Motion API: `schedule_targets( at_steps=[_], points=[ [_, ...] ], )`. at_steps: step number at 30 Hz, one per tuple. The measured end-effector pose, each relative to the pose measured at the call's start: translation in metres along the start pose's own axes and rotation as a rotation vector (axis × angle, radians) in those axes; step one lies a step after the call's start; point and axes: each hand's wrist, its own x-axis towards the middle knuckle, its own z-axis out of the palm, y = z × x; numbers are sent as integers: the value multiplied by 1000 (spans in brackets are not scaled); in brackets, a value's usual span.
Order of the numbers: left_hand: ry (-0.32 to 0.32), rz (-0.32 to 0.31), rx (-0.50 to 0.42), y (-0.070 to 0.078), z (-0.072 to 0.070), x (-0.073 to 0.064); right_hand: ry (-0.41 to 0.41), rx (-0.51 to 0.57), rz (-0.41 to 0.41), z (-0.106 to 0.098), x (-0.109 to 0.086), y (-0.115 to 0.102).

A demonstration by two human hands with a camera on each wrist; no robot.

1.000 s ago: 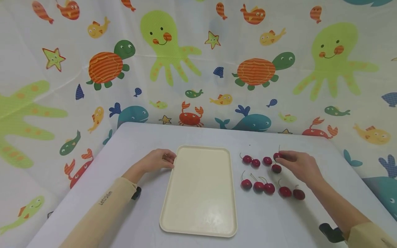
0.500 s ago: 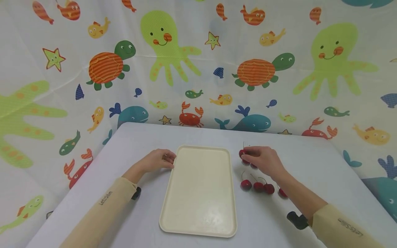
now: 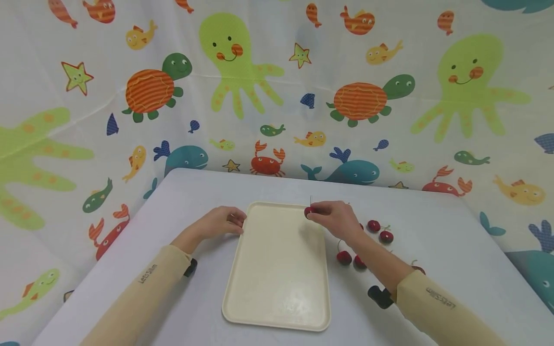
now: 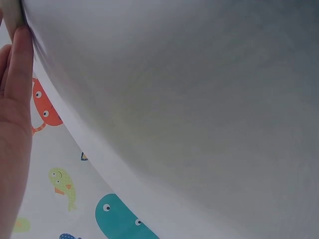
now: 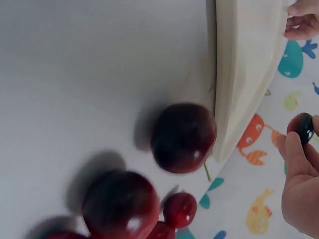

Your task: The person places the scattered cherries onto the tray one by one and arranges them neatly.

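Observation:
My right hand (image 3: 335,217) pinches a dark red cherry (image 3: 308,212) between thumb and fingertips, its stem pointing up. In the head view the cherry overlaps the far right corner of the cream tray (image 3: 277,269). The right wrist view shows the held cherry (image 5: 300,127) in the right fingers (image 5: 296,154), beyond the tray's end. My left hand (image 3: 218,222) rests at the tray's left rim, its fingertips and thumb against the edge. In the left wrist view, straight left fingers (image 4: 21,64) reach toward the rim.
Several cherries lie on the white table (image 3: 195,298) right of the tray, including a front cherry (image 3: 344,258) and a back cherry (image 3: 386,236); the right forearm partly hides the group. Behind the table hangs a curtain (image 3: 277,96) printed with sea animals.
My right hand has carried the pinched cherry leftward from among the other cherries to the tray's far right corner. The left hand has stayed at the tray's left rim.

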Motion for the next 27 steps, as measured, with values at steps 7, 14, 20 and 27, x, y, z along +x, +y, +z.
schedule_targets(
  at_steps=[7,14,20,27],
  points=[
    [2,-1,14,0,-1,1,-21,47,27,20,11,-12],
    [-1,3,19,0,0,1,-50,52,9,41,18,-24],
    [-1,-2,35,0,0,2,-55,55,-16,59,27,-33],
    [-6,-3,43,0,0,1,-60,46,-34,78,38,-44]
  ],
)
